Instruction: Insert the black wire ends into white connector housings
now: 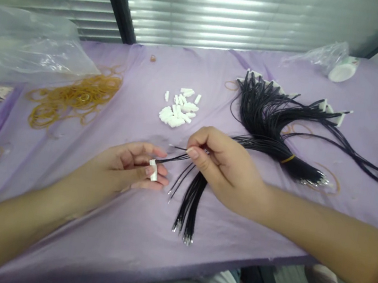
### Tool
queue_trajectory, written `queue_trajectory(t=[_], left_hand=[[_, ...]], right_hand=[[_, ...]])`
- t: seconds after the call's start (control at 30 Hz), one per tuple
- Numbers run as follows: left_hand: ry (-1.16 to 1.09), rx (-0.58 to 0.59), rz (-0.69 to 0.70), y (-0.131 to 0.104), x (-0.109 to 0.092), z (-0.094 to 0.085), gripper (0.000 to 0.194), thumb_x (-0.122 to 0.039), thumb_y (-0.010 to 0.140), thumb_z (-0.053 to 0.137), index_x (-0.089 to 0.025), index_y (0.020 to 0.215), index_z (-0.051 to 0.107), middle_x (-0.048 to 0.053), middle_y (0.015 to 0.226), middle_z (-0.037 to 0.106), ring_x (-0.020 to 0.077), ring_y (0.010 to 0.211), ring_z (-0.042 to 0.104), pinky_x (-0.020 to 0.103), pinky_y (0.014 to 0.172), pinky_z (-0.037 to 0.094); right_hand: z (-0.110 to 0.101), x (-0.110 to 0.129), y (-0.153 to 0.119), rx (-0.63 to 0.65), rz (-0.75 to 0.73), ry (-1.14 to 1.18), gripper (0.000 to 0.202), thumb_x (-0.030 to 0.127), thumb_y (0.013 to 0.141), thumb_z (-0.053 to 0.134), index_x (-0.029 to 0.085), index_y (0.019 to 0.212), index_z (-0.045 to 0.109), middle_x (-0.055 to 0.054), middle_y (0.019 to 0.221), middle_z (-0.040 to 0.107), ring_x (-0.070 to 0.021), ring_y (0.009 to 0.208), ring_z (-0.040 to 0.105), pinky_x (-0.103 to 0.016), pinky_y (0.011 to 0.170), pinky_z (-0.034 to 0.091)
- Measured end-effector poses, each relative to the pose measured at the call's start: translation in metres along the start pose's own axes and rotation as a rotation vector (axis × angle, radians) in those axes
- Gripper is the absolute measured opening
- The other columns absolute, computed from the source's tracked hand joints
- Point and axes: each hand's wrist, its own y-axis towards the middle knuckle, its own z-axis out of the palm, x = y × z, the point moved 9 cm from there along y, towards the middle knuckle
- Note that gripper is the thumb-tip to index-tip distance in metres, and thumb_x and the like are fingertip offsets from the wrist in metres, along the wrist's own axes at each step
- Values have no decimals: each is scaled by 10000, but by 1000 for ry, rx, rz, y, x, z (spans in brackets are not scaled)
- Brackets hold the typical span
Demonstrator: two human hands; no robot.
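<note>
My left hand (128, 165) pinches a small white connector housing (153, 170) between thumb and fingers, with black wires running out of it to the right. My right hand (223, 166) grips a bunch of short black wires (191, 199) that hang toward the table's front edge, and its thumb and forefinger hold one wire with its metal tip pointing left toward the connector. The hands are a few centimetres apart above the purple table cover (124, 232).
A pile of white connector housings (179, 109) lies behind the hands. A banded bundle of black wires (280, 153) and finished harnesses (270, 104) lie at right. Rubber bands (74, 97) are heaped at left beside a clear plastic bag (20, 50). A bagged white roll (342, 67) sits far right.
</note>
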Motion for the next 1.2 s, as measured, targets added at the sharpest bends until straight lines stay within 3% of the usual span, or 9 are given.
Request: queue_trajectory(t=[0.17, 0.43, 0.53, 0.83, 0.97, 1.2], left_hand=[[46, 39, 7, -1, 1, 2, 348, -216, 809, 586, -139, 1133, 484, 85, 968, 635, 163, 876, 641, 267, 814, 538], [22, 36, -3, 2, 0, 3, 337, -164, 775, 607, -133, 1090, 490, 68, 900, 657, 149, 811, 650, 257, 777, 546], [8, 43, 1, 2, 0, 2, 344, -185, 764, 623, -149, 1086, 510, 61, 902, 663, 163, 812, 655, 286, 780, 548], [24, 37, 7, 1, -2, 4, 247, -167, 756, 628, -144, 1002, 634, 44, 900, 680, 127, 779, 655, 202, 739, 542], [72, 59, -14, 0, -2, 6, 251, -184, 792, 596, -148, 1039, 621, 37, 961, 669, 132, 847, 643, 229, 808, 533], [119, 45, -35, -2, 0, 5, 301, -199, 803, 584, -114, 1092, 591, 48, 989, 664, 149, 880, 633, 238, 826, 526]], right_hand=[[11, 1, 0, 59, -15, -20, 254, 267, 869, 421, 65, 783, 549, 0, 725, 475, 53, 668, 353, -66, 648, 270], [35, -18, 4, 202, 153, 19, 221, 250, 825, 487, 71, 781, 609, 3, 733, 501, 56, 653, 361, -75, 648, 238], [32, -15, 3, 191, 104, 15, 231, 261, 830, 489, 69, 780, 608, 0, 731, 499, 56, 647, 359, -73, 650, 243], [31, -6, 1, 135, 4, -89, 280, 307, 850, 479, 64, 770, 591, -16, 744, 493, 31, 694, 357, -91, 667, 230], [33, -5, -1, 136, -1, -160, 293, 314, 862, 451, 73, 764, 585, -19, 761, 500, 2, 720, 359, -123, 687, 232], [28, 13, -3, 35, -166, -264, 298, 281, 882, 417, 77, 738, 581, -21, 751, 493, -16, 708, 331, -156, 693, 230]])
